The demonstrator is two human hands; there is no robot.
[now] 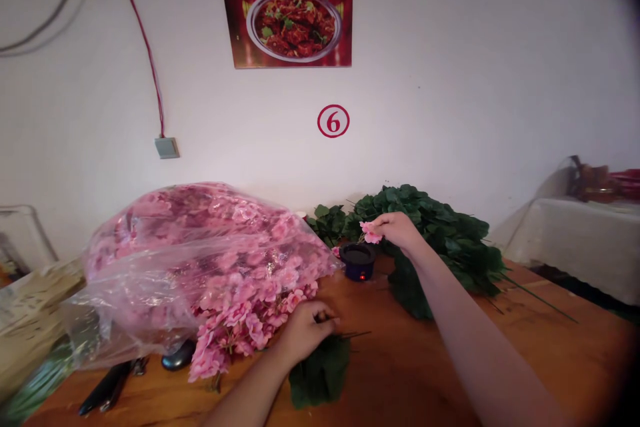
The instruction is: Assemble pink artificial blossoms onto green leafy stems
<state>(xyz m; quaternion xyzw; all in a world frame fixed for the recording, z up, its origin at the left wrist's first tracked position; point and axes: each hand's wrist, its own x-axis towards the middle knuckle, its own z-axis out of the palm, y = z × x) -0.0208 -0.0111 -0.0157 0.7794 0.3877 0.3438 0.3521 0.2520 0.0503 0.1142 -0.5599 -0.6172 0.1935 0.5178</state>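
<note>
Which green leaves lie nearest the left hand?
The small green piece just below the left hand, nearest the camera; the big heap lies farther back, beside the right hand.

Right arm point(470, 320) stretched out, left arm point(260, 380) nearer

The left hand point(311, 330) is low, its fingers curled toward the thumb. The right hand point(399, 230) is farther forward, thumb and fingers pinched together.

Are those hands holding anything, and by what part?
The right hand pinches a pink blossom by its edge; the left seems to grip a green leaf's stem end.
</note>
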